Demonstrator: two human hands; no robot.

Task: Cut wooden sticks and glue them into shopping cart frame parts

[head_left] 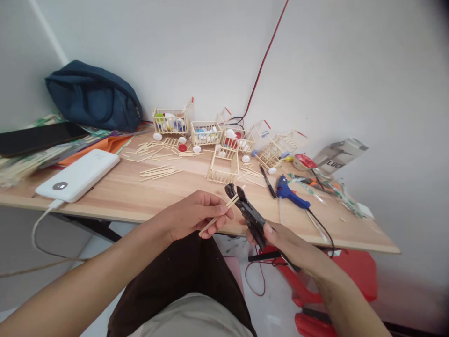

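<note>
Sticks at the cutter

I have the left hand pinched shut around thin sticks, above the near edge of the table. Right hand clamped around the cutter handles, just right; jaws apart, stick ends at them, can't tell if blades touch. Stick carts in a row on the far side, loose sticks left of centre, pen and blue glue gun right, power bank far left.
</note>
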